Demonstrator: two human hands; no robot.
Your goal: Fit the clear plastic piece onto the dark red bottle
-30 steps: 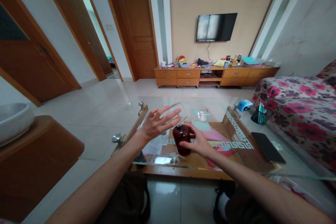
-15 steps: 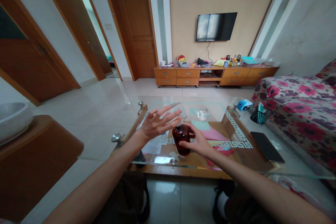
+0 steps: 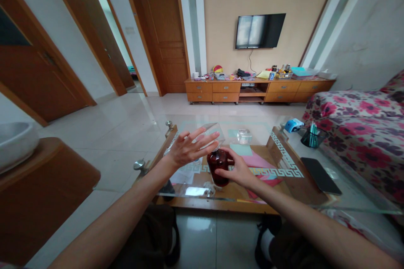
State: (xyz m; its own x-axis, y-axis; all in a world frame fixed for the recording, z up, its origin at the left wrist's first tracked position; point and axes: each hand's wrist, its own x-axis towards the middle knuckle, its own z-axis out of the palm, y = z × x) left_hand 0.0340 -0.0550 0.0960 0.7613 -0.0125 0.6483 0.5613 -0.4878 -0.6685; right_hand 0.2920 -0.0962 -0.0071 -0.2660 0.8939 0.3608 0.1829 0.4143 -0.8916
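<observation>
My left hand (image 3: 188, 148) holds a clear glass (image 3: 214, 131) tilted over the mouth of a dark red bottle (image 3: 217, 167), fingers spread along the glass's side. My right hand (image 3: 237, 170) grips the bottle's right side near its neck. The bottle stands upright on the glass tabletop (image 3: 347, 193) near its front edge.
A black phone (image 3: 320, 175), a black mesh pen holder (image 3: 312, 137), a blue tape dispenser (image 3: 292, 125) and a small clear jar (image 3: 244, 135) sit on the table. Pink and green papers (image 3: 257, 162) lie on the shelf beneath. A floral sofa (image 3: 360, 117) stands right, a wooden stand (image 3: 47, 185) left.
</observation>
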